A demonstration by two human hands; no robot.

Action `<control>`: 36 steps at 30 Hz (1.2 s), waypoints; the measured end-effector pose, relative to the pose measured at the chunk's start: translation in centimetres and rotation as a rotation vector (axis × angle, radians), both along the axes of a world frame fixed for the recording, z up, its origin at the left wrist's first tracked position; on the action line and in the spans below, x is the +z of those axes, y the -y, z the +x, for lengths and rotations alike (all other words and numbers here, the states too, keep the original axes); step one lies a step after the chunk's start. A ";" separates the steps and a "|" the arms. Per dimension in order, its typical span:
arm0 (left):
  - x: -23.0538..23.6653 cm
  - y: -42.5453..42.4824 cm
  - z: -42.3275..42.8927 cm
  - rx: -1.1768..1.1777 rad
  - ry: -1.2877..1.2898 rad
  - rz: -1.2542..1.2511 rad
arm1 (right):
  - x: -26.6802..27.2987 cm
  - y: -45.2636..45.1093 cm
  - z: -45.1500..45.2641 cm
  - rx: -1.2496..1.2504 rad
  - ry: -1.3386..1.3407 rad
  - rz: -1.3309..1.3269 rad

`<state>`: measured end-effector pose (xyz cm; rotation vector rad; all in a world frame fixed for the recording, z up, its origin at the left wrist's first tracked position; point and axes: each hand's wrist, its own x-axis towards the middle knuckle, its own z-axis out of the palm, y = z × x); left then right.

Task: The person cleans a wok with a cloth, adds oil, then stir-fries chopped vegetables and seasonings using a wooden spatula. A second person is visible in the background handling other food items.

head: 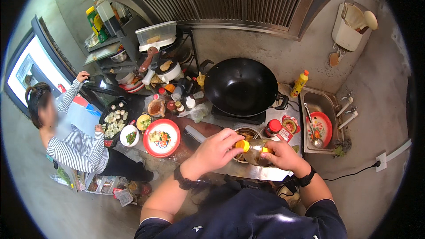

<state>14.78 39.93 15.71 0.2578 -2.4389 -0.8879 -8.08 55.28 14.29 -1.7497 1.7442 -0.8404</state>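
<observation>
Low in front of me, my right hand [282, 155] grips the yellow handle of a clear plastic bottle [257, 152], which lies tilted with its neck to the left. The fingers and thumb of my left hand [217, 149] are on its yellow cap [243, 145]. Partly hidden behind the bottle and hands is a metal pot [247, 131] with brownish food in it. A red-lidded jar [273, 127] stands just right of the pot, beside an opened red-and-white package [289, 126]. A large black wok [240, 86] sits on the cooktop beyond.
Another person [76, 139] stands at the left by a pan of round white pieces [114, 119]. A red-rimmed plate [162, 137], a white bowl [129, 136] and a cleaver [196, 134] lie to the left. A sink [307, 106] with a ladle [317, 142] is at the right.
</observation>
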 end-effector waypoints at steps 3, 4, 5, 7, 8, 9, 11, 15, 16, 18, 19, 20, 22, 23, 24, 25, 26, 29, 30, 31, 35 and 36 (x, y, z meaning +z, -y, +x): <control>-0.9 0.3 0.4 -0.026 -0.033 -0.072 | -0.1 0.1 0.8 0.001 -0.034 -0.010; -1.1 0.4 0.6 -0.026 -0.031 -0.059 | -0.2 0.2 1.0 0.010 -0.053 -0.035; -1.3 0.5 0.7 -0.026 -0.045 -0.057 | -0.4 0.3 1.2 0.022 -0.057 -0.064; -1.6 0.7 1.0 -0.027 -0.075 -0.059 | -0.7 0.5 1.5 0.017 -0.105 -0.052; -1.7 0.7 1.2 -0.025 -0.070 -0.049 | -0.9 0.7 1.7 0.018 -0.116 -0.063; -1.7 0.8 1.4 -0.019 -0.070 -0.041 | -1.0 0.8 1.9 0.024 -0.136 -0.047; -1.8 1.0 1.9 -0.023 -0.044 0.071 | -1.3 1.0 2.2 0.050 -0.173 -0.048; -2.3 2.1 3.0 -0.060 0.022 0.408 | -1.3 1.3 2.5 0.064 -0.116 -0.003; -2.6 2.3 3.1 -0.067 0.000 0.495 | -1.2 1.4 2.6 0.065 -0.107 0.004; -3.5 2.6 3.4 -0.084 0.007 0.773 | -1.0 1.4 2.6 0.081 -0.078 0.008; -4.0 2.8 3.4 -0.109 -0.032 0.799 | -0.9 1.4 2.7 0.096 -0.056 0.005; -4.6 2.9 3.4 -0.134 -0.057 0.842 | -0.9 1.5 2.7 0.109 -0.033 0.002; -5.7 3.3 3.1 -0.186 -0.094 0.950 | -0.8 1.5 2.8 0.106 -0.078 0.001; -6.2 3.4 2.9 -0.209 -0.106 1.017 | -0.8 1.5 2.8 0.095 -0.107 0.010; -6.6 3.6 2.7 -0.229 -0.118 1.087 | -0.8 1.5 2.8 0.102 -0.086 -0.009; -6.9 3.7 2.7 -0.246 -0.132 1.157 | -0.8 1.5 2.8 0.107 -0.066 -0.023; -7.1 3.8 2.5 -0.267 -0.138 1.230 | -0.8 1.5 2.8 0.094 -0.068 -0.010; -7.5 3.7 2.1 -0.249 -0.149 1.367 | -0.9 1.4 2.8 0.068 -0.077 0.017; -7.5 3.6 2.1 -0.217 -0.175 1.407 | -1.0 1.3 2.7 0.045 -0.086 0.017; -7.7 3.4 2.2 -0.187 -0.200 1.445 | -1.1 1.3 2.5 0.017 -0.054 0.024; -9.1 4.1 4.0 -0.041 -0.216 1.414 | -1.7 1.2 0.8 -0.160 0.090 -0.026; -9.9 4.6 4.8 0.048 -0.217 1.347 | -1.8 1.5 -0.1 -0.239 0.099 -0.017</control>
